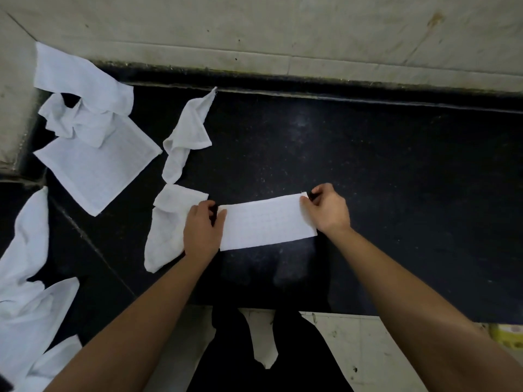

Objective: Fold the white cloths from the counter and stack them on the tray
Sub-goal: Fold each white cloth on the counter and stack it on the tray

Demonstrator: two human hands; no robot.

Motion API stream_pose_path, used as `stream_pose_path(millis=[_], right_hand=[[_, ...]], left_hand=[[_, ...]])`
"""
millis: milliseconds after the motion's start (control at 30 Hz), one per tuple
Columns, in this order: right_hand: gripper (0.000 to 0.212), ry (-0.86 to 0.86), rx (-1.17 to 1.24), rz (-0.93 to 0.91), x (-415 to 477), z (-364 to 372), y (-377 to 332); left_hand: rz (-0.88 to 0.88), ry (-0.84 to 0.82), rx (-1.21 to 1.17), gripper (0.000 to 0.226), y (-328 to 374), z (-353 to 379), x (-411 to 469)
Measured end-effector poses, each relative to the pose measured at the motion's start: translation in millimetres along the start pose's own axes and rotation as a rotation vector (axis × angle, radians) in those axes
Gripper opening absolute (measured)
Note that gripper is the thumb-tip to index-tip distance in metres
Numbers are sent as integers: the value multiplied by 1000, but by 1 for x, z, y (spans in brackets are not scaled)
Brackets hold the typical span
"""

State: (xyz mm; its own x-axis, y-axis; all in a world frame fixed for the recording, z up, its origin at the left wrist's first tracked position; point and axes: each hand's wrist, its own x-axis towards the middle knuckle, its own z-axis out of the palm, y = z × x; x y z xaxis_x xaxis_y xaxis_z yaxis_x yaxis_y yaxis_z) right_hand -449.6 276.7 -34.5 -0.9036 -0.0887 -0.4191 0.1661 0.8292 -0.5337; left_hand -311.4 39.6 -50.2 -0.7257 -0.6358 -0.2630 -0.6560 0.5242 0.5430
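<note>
The left hand (202,230) and right hand (328,210) each pinch an end of the half-folded white cloth (267,222) near the front edge of the surface (396,179); folding it end to end likely comes next.

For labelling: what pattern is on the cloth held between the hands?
White cloth, faint grid; head view.

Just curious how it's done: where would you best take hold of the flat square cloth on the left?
Pinch the square cloth by its near and right corners, coming from the front: it lies flat, and a crumpled cloth covers its far corner.
</note>
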Motion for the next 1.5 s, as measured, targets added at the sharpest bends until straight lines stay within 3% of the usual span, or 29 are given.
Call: stream_pose_path(millis=[100, 200, 300, 400, 867, 933, 1033, 1133, 1400, 1500], right_hand=[[35, 223, -343, -462, -15, 10, 11], [54, 54, -577, -685, -26, 27, 13], [68, -129, -700, -701, -27, 47, 8], [74, -185, -825, -670, -20, 56, 13], [79, -249, -886, -634, -31, 45, 23], [82, -253, -814, -564, -38, 42, 22], [82, -119, -415, -313, -56, 31, 25], [65, 29, -189, -73, -63, 16, 29], [16, -230, 55, 253, -53, 4, 4], [8, -251, 321, 361, -44, 5, 10]], left_hand=[[401, 129, 273, 42, -11, 5, -14], [662, -2, 480, 55, -12, 12, -19], [640, -159, 632, 66, -12, 21, -13], [582, -240, 701, 74, -19, 25, -8], [545, -286, 729, 75, -32, 20, -30], [542, -301, 728, 75, -31, 18, -32], [531, -329, 703, 77, -28, 16, -34], [567, -321, 639, 77, -16, 15, -38], [735, -414, 725, 87, 8, 33, -41], [708, -420, 722, 89, 6, 39, -39]])
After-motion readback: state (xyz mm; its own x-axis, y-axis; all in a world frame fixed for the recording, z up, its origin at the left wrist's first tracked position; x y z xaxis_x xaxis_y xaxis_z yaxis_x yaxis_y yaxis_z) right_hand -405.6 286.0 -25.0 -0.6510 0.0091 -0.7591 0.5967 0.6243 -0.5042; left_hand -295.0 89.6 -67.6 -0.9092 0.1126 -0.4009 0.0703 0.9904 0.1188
